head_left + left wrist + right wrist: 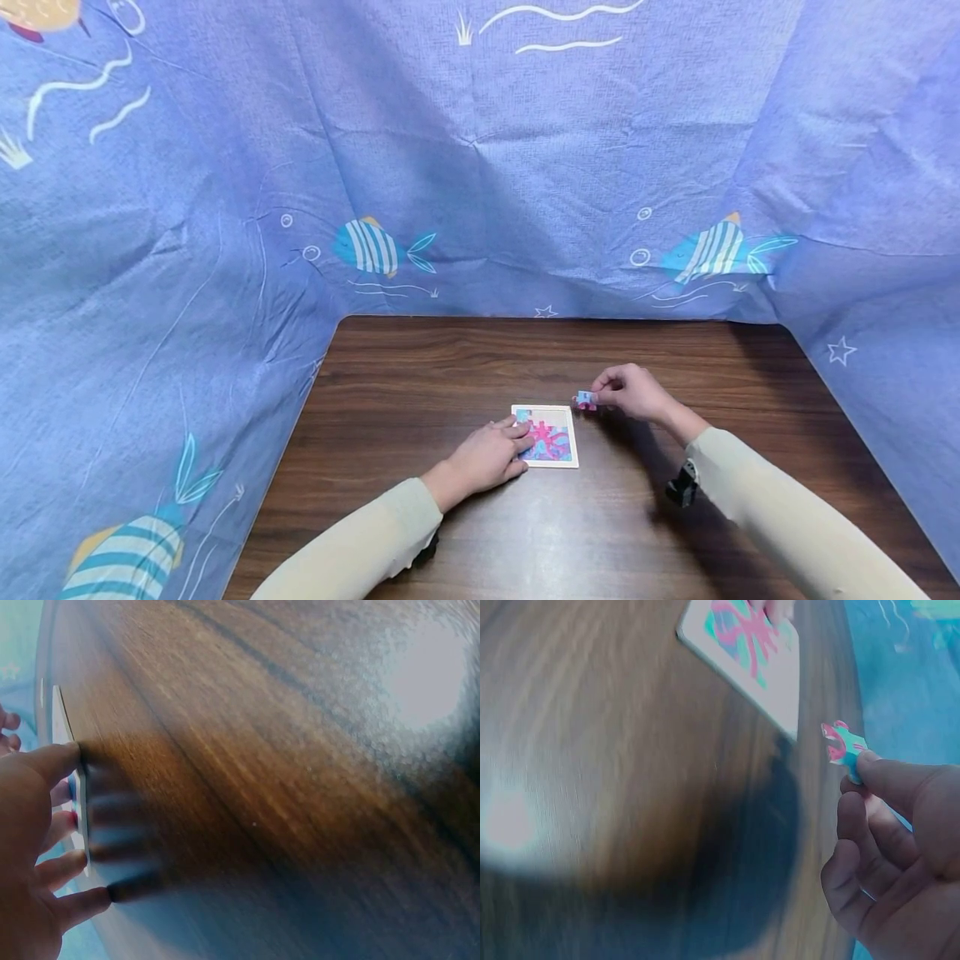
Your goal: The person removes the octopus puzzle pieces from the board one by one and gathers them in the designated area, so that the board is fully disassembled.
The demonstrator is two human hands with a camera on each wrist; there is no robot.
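Note:
A square puzzle board with a pale frame lies on the table, filled with pink, blue and purple pieces except for a bare patch at its upper right. My left hand rests on the board's left side with fingers spread; the left wrist view shows the hand at the board's edge. Just right of the board, my right hand pinches a blue and pink puzzle piece between thumb and finger. In the right wrist view the piece shows its knobs, clear of the board.
The dark wooden table reaches back to a blue cloth printed with fish, which hangs behind and at both sides.

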